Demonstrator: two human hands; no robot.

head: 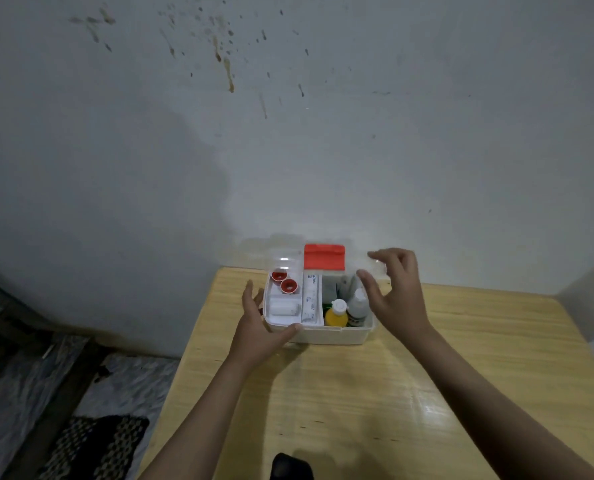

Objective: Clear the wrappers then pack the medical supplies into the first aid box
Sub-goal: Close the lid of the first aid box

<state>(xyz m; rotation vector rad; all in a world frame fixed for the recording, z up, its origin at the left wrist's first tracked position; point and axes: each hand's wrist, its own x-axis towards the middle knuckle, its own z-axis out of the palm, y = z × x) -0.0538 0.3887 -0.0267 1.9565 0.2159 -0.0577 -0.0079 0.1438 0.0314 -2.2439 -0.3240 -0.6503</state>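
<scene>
tube (pixel 310 298) print: too small to read
dark object (pixel 291 466): cut off at bottom edge
clear lid (pixel 281 252): edges blurred

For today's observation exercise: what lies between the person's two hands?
In the head view, the open first aid box sits between the left hand and right hand, holding a yellow bottle and white bottle.

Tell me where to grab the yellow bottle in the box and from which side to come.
Grip the yellow bottle by its white cap and neck, coming straight down from above. It stands upright in the box, hemmed by the box's front wall, the tray and the white bottle, so only its top is free.
</scene>
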